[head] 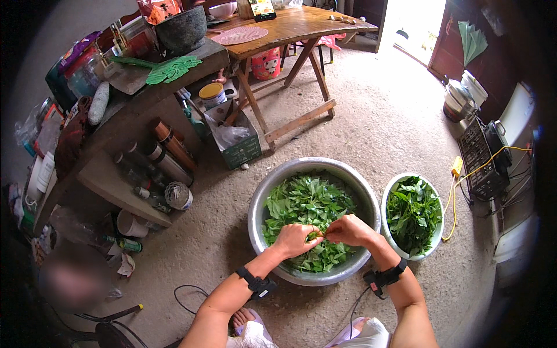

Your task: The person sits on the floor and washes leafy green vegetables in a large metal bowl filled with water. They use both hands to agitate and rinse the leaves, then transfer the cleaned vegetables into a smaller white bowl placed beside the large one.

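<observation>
A large round metal basin (314, 279) stands on the floor, with many green leafy stems (311, 195) in it. Above its near half, my left hand (298, 239) is closed around a small bunch of greens (312, 235). My right hand (348, 230) meets it from the right, fingertips pinched at the end of the same bunch. Just right of the metal basin is a smaller pale basin (442, 217) heaped with darker green leaves (413, 213).
A wooden folding table (300, 27) stands ahead. To the left, a cluttered counter (135, 93) has bottles on its lower shelf; a green cardboard box (241, 150) sits beside it. A black crate (483, 161) and yellow cable (478, 167) are on the right. A blurred round shape is at lower left.
</observation>
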The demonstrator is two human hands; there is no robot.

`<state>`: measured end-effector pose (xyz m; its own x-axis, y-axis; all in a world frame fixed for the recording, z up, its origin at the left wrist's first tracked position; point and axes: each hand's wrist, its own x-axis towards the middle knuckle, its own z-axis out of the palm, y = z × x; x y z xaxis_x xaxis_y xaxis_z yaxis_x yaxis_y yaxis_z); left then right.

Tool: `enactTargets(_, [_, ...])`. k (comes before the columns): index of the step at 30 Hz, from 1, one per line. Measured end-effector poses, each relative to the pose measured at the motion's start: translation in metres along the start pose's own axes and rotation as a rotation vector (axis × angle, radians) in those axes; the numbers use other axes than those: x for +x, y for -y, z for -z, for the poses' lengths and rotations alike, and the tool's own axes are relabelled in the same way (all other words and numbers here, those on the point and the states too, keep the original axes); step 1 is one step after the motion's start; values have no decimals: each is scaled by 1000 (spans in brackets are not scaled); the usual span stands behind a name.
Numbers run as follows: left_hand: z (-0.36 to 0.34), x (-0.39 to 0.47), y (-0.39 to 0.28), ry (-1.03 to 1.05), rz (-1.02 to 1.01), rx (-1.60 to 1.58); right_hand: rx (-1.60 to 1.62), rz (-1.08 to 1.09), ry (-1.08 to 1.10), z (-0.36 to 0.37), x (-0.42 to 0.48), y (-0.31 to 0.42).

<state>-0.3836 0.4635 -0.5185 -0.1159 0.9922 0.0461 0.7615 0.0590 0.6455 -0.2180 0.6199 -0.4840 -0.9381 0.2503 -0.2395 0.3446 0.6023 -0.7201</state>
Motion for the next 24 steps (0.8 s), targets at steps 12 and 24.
enactTargets(12, [-3,-5,2,-76,-31,-28,-334,-38,-45,3,-7,31])
enactTargets(24, [7,-6,12,-234,136,-602,314,-89,-96,25,-8,-14])
